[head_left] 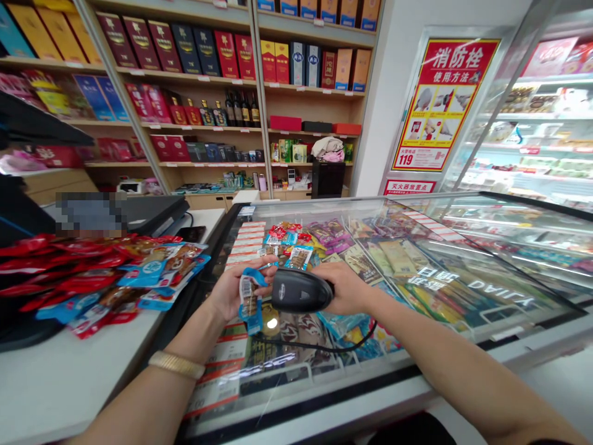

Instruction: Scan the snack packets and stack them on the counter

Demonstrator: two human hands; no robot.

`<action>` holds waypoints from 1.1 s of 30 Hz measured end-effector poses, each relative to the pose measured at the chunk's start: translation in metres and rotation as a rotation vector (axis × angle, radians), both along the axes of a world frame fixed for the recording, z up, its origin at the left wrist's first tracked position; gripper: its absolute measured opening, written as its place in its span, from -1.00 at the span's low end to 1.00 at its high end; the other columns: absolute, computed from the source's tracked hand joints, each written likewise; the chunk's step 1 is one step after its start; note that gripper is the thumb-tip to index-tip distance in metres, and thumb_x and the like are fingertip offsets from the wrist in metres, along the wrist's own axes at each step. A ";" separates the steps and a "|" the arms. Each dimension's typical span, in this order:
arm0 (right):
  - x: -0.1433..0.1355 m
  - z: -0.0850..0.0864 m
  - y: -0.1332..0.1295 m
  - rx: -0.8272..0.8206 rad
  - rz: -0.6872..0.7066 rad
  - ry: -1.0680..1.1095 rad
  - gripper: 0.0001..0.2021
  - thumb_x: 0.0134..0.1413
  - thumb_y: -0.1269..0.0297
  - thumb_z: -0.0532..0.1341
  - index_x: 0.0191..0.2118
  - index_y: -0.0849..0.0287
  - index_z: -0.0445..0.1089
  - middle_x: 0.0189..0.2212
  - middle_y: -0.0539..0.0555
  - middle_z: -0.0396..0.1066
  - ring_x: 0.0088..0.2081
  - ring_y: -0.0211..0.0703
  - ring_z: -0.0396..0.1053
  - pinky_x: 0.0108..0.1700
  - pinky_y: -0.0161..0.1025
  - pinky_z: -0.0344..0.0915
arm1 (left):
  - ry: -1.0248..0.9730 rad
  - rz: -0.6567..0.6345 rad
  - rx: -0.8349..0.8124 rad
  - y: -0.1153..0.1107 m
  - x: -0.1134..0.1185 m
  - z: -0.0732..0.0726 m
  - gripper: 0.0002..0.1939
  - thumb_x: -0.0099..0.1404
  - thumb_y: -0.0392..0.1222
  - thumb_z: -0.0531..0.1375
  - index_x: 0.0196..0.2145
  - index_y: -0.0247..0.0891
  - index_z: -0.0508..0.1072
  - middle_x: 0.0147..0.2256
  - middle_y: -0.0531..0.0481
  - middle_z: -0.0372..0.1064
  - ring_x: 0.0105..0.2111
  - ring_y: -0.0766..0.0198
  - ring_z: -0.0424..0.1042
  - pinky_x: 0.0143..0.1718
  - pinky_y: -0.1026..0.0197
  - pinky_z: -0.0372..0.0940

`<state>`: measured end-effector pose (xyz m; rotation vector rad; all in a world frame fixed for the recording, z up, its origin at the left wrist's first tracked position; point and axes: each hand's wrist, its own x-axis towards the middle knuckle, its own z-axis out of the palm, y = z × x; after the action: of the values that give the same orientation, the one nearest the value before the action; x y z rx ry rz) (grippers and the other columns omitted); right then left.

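My left hand point(227, 290), with a gold bracelet on its wrist, grips a small blue snack packet point(251, 303) whose barcode side faces up. Held in my right hand point(345, 285) is a black barcode scanner point(301, 290), its head close beside the packet. The scanner's cable point(324, 348) curves below over the freezer's glass top. A few more red and blue snack packets point(299, 256) lie on the glass just beyond my hands. On the white counter at the left is a big heap of red and blue snack packets point(152, 266).
The glass-topped freezer point(282, 420) fills the middle and right, with ice creams under its glass. A dark screen point(32, 123) and a black device point(152, 210) stand on the counter point(55, 395). Shelves of boxes and bottles point(243, 110) line the back wall.
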<state>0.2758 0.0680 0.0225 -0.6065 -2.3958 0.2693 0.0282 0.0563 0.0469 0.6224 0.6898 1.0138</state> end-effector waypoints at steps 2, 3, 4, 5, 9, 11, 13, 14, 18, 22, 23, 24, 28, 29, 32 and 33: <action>0.000 0.000 0.000 -0.004 -0.002 -0.004 -0.85 -0.12 0.23 0.25 -0.37 0.14 0.36 -0.46 0.04 0.41 -0.40 -0.15 0.35 -0.31 -0.30 0.25 | 0.037 -0.006 -0.004 0.000 0.001 0.000 -0.63 0.12 -0.44 0.06 -0.13 -0.36 0.49 -0.56 -0.04 0.31 -0.74 0.37 0.17 -0.82 0.37 0.09; 0.000 0.000 0.000 -0.004 -0.002 -0.006 -0.86 -0.11 0.23 0.25 -0.37 0.14 0.36 -0.47 0.04 0.41 -0.40 -0.15 0.34 -0.32 -0.30 0.24 | 0.051 -0.004 -0.006 0.000 0.001 0.000 -0.64 0.12 -0.44 0.07 -0.14 -0.37 0.50 -0.57 -0.05 0.33 -0.75 0.37 0.17 -0.83 0.37 0.07; -0.001 0.001 0.000 -0.003 -0.003 -0.009 -0.86 -0.11 0.23 0.24 -0.38 0.14 0.35 -0.47 0.04 0.40 -0.41 -0.15 0.34 -0.33 -0.30 0.24 | 0.057 0.001 -0.008 0.000 0.001 0.000 -0.64 0.12 -0.44 0.07 -0.14 -0.38 0.50 -0.57 -0.06 0.34 -0.75 0.37 0.17 -0.83 0.37 0.07; -0.001 0.001 0.000 -0.002 -0.004 -0.014 -0.86 -0.11 0.23 0.24 -0.39 0.14 0.35 -0.48 0.04 0.40 -0.41 -0.15 0.34 -0.33 -0.30 0.23 | 0.057 0.008 -0.009 0.000 0.001 -0.001 -0.64 0.13 -0.44 0.07 -0.14 -0.39 0.51 -0.58 -0.06 0.35 -0.75 0.37 0.18 -0.81 0.37 0.09; -0.001 0.003 -0.001 -0.002 -0.014 -0.040 -0.87 -0.11 0.24 0.24 -0.40 0.14 0.33 -0.49 0.03 0.39 -0.42 -0.16 0.34 -0.34 -0.30 0.22 | 0.050 0.021 -0.016 0.000 0.000 -0.003 -0.63 0.14 -0.44 0.07 -0.12 -0.40 0.51 -0.58 -0.07 0.36 -0.75 0.39 0.19 -0.76 0.37 0.17; -0.001 0.003 -0.001 0.000 -0.021 -0.061 -0.87 -0.11 0.24 0.24 -0.40 0.13 0.32 -0.48 0.02 0.40 -0.41 -0.16 0.35 -0.34 -0.30 0.22 | 0.062 0.025 -0.023 0.000 0.000 -0.003 -0.62 0.14 -0.43 0.07 -0.09 -0.40 0.49 -0.58 -0.07 0.37 -0.74 0.38 0.20 -0.77 0.37 0.17; -0.001 0.003 -0.001 0.004 -0.030 -0.077 -0.88 -0.11 0.25 0.25 -0.40 0.13 0.32 -0.48 0.02 0.40 -0.41 -0.15 0.36 -0.34 -0.30 0.22 | 0.063 0.039 -0.027 0.000 0.001 -0.003 -0.60 0.14 -0.43 0.07 -0.06 -0.40 0.48 -0.57 -0.07 0.37 -0.73 0.36 0.22 -0.76 0.37 0.17; -0.001 0.003 -0.001 0.006 -0.033 -0.080 -0.88 -0.11 0.25 0.25 -0.40 0.13 0.32 -0.47 0.02 0.41 -0.40 -0.15 0.36 -0.33 -0.30 0.23 | 0.058 0.046 -0.027 0.000 0.001 -0.003 -0.58 0.14 -0.43 0.06 -0.05 -0.39 0.47 -0.56 -0.07 0.36 -0.72 0.36 0.23 -0.76 0.36 0.17; -0.001 0.003 -0.001 0.012 -0.029 -0.068 -0.88 -0.12 0.26 0.25 -0.40 0.12 0.32 -0.47 0.02 0.41 -0.41 -0.15 0.37 -0.34 -0.30 0.23 | 0.045 0.036 -0.032 0.001 0.000 -0.003 -0.60 0.13 -0.44 0.05 -0.09 -0.37 0.48 -0.56 -0.05 0.33 -0.74 0.38 0.19 -0.78 0.36 0.14; -0.001 0.003 -0.001 0.011 -0.026 -0.025 -0.86 -0.12 0.23 0.26 -0.39 0.12 0.33 -0.47 0.03 0.43 -0.41 -0.13 0.37 -0.35 -0.29 0.23 | -0.019 0.015 -0.018 0.004 -0.001 -0.010 -0.81 0.17 -0.40 0.10 -0.29 -0.38 0.49 -0.56 -0.06 0.30 -0.70 0.39 0.21 -0.77 0.38 0.14; -0.001 0.003 -0.001 0.014 -0.022 -0.007 -0.84 -0.12 0.22 0.27 -0.37 0.12 0.34 -0.46 0.04 0.43 -0.41 -0.13 0.38 -0.35 -0.28 0.24 | -0.039 0.019 -0.010 0.004 -0.001 -0.012 -0.86 0.19 -0.36 0.11 -0.33 -0.38 0.48 -0.56 -0.05 0.28 -0.68 0.38 0.23 -0.76 0.39 0.13; -0.001 0.003 0.000 0.021 -0.020 0.014 -0.83 -0.12 0.21 0.27 -0.36 0.13 0.35 -0.45 0.05 0.44 -0.40 -0.12 0.38 -0.35 -0.28 0.25 | -0.050 0.026 -0.004 0.005 0.000 -0.013 -0.89 0.21 -0.32 0.13 -0.38 -0.37 0.46 -0.56 -0.03 0.24 -0.66 0.38 0.24 -0.76 0.41 0.12; 0.003 0.002 0.003 0.056 -0.033 0.095 -0.85 -0.08 0.24 0.25 -0.33 0.14 0.36 -0.43 0.08 0.45 -0.39 -0.11 0.40 -0.31 -0.26 0.27 | 0.004 0.076 0.023 0.002 -0.003 0.000 -0.76 0.28 -0.16 0.13 -0.50 -0.34 0.37 -0.59 0.05 0.13 -0.65 0.42 0.18 -0.77 0.46 0.03; 0.004 0.002 0.004 0.058 -0.039 0.110 -0.85 -0.06 0.25 0.25 -0.32 0.15 0.37 -0.43 0.08 0.46 -0.39 -0.12 0.40 -0.31 -0.26 0.27 | 0.042 0.106 0.039 0.000 -0.006 0.010 -0.73 0.28 -0.15 0.12 -0.52 -0.34 0.36 -0.59 0.05 0.13 -0.65 0.42 0.17 -0.77 0.46 0.02; 0.008 0.002 0.009 0.064 -0.052 0.141 -0.82 -0.05 0.25 0.24 -0.27 0.16 0.38 -0.41 0.09 0.47 -0.39 -0.12 0.41 -0.32 -0.26 0.28 | 0.248 0.263 0.131 -0.005 -0.023 0.051 -0.72 0.27 -0.12 0.13 -0.53 -0.33 0.35 -0.59 0.03 0.17 -0.65 0.41 0.17 -0.78 0.46 -0.02; 0.009 0.002 0.010 0.070 -0.058 0.149 -0.82 -0.05 0.25 0.24 -0.27 0.16 0.39 -0.40 0.09 0.47 -0.39 -0.11 0.42 -0.33 -0.26 0.29 | 0.362 0.326 0.173 -0.004 -0.031 0.065 -0.72 0.25 -0.12 0.14 -0.54 -0.33 0.36 -0.59 0.02 0.19 -0.66 0.41 0.17 -0.78 0.45 -0.02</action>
<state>0.2844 0.0780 0.0247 -0.6018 -2.2316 0.1980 -0.0030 0.0520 0.1124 0.8757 1.0531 1.2864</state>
